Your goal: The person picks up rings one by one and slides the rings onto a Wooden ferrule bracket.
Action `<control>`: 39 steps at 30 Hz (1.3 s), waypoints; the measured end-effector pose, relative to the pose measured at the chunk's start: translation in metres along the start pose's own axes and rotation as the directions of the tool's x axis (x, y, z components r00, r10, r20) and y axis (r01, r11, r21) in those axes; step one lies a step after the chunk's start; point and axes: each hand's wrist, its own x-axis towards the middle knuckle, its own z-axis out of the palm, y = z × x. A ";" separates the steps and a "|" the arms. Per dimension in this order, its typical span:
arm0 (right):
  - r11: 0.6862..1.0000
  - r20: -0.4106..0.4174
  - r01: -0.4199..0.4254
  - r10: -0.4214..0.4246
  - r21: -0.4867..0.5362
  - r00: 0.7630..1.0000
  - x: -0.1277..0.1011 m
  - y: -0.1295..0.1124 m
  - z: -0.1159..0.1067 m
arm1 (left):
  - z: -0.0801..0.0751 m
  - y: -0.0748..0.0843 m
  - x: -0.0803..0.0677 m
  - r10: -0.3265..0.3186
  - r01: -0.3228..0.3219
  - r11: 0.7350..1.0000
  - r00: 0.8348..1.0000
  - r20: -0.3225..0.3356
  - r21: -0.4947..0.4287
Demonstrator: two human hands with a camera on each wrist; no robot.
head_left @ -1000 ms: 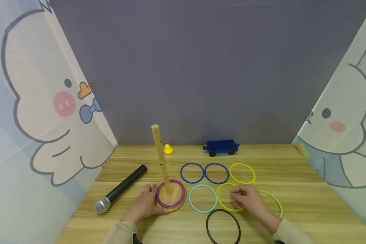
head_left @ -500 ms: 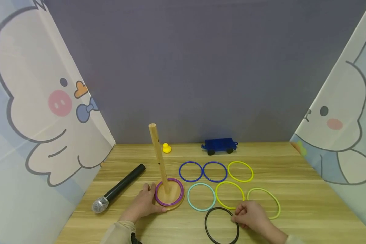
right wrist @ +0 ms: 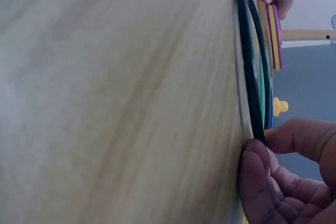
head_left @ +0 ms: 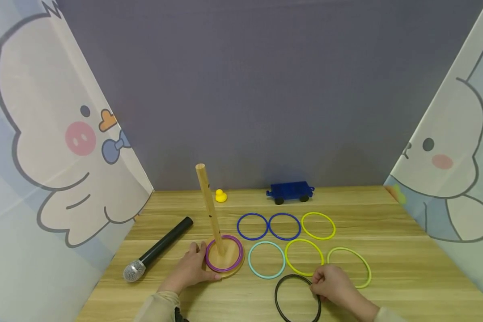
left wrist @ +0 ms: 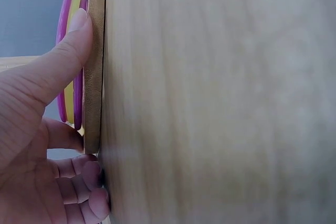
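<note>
Wooden tabletop first: the black ring (head_left: 297,298) lies flat at its near edge, your right hand (head_left: 333,286) pinching its right rim. Lift it level, clear of the yellow ring (head_left: 304,257), while your left hand (head_left: 191,268) grips the peg base (head_left: 224,258).

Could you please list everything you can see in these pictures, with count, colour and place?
Wooden peg stand: one, tan, front left of the table, leaning post on a round base.
Purple ring: one, on the stand's base.
Blue rings: two, back row.
Yellow-green rings: three, back right, middle and far right.
Teal ring: one, right of the stand.
Black ring: one, nearest the front edge.
Microphone: one, black with silver head, left.
Toy duck: one, yellow, back.
Toy wagon: one, blue, back.
Left hand: grips the stand's base.
Right hand: fingers pinch the black ring's right edge.
</note>
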 end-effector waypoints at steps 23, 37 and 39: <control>0.912 0.112 -0.070 0.027 0.405 0.993 0.016 -0.016 -0.019 | 0.005 -0.001 0.000 0.033 -0.033 0.999 0.999 -0.028 0.010; 0.867 0.052 -0.001 -0.029 0.499 0.998 0.030 -0.046 -0.032 | 0.006 -0.003 0.001 0.043 -0.043 0.999 0.998 -0.034 0.003; 0.868 0.039 0.009 -0.033 0.496 0.999 0.032 -0.050 -0.034 | 0.007 -0.004 0.002 0.039 -0.039 0.999 0.999 -0.033 0.007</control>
